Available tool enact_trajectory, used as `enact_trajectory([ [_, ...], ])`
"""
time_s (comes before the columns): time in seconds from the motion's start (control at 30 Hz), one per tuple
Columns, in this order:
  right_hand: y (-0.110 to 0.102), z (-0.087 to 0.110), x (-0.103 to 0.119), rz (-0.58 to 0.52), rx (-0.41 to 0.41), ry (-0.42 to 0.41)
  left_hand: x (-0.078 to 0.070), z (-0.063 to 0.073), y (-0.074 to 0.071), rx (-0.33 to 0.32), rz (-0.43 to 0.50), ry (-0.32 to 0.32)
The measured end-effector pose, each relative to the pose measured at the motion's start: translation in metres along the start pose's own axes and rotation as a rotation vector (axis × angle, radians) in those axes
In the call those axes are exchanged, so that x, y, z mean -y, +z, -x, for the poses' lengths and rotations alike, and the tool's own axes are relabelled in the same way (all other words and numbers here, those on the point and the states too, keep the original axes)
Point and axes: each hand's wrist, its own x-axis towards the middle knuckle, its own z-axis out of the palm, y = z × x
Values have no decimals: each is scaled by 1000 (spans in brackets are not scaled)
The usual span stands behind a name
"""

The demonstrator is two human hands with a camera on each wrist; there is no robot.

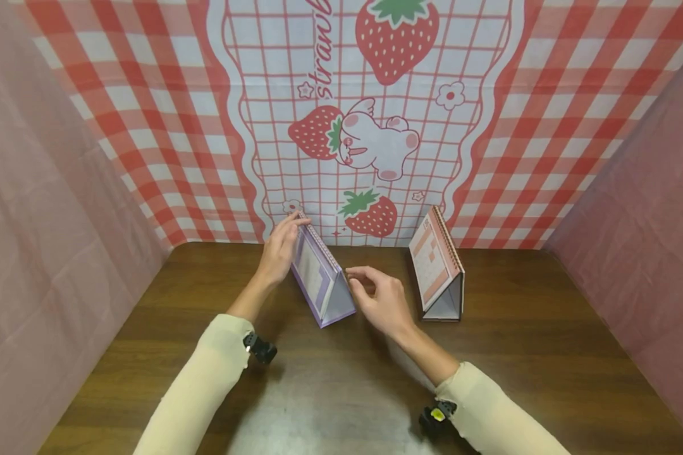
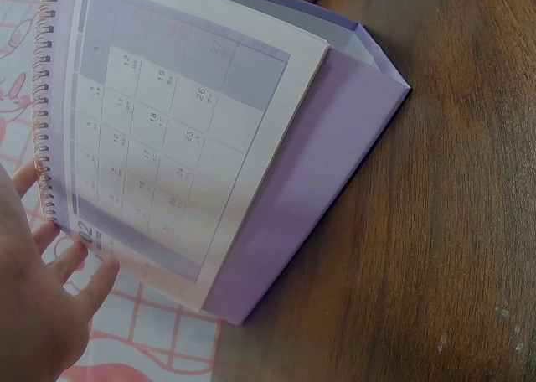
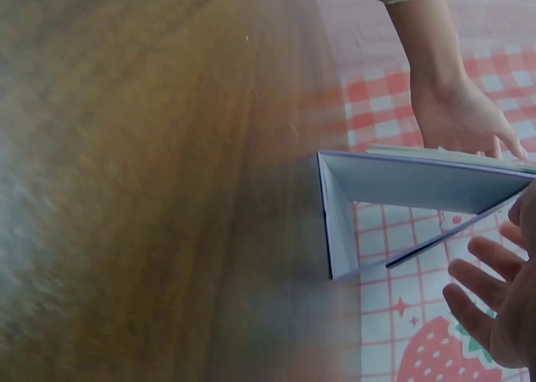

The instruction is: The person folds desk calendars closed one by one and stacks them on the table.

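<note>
A purple spiral-bound desk calendar (image 1: 317, 272) stands as a tent on the wooden table, its month page marked 02 in the left wrist view. At its far upper end, my left hand (image 1: 279, 248) has its fingers reaching along the page and spiral edge; in the left wrist view the fingers (image 2: 99, 288) look spread and fairly straight. My right hand (image 1: 382, 302) is beside the near end, index fingertip right at the top corner. The right wrist view shows its other fingers (image 3: 494, 269) loosely bent beside the calendar's open triangular side (image 3: 419, 181).
A second desk calendar (image 1: 437, 262), pink with a spiral top, stands upright to the right of my right hand. Behind the wooden table (image 1: 341, 385) hangs a red-and-white checked strawberry cloth (image 1: 375, 208). Pink cloth panels (image 1: 62, 208) flank both sides.
</note>
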Motion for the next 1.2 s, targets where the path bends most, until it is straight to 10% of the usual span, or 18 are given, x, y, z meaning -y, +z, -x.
enact_trajectory([
  [1.2, -1, -8, -5, 97, 17, -170, -1, 1, 1, 2, 4, 7],
])
